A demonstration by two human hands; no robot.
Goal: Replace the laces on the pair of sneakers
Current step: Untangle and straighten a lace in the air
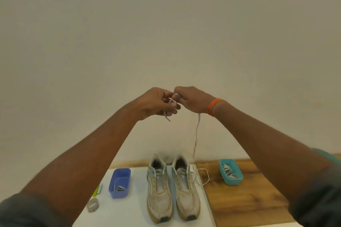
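Plainly midway: from the head view, the left hand (156,103) and right hand (191,100) both pinch a pale lace (196,134), raised high, trailing down to the right sneaker (185,188). The left sneaker (159,190) looks unlaced. A teal tub (231,172) holds more laces. Both shoes sit on a white board (134,208) over a wooden table (245,202), against a plain wall (166,24).
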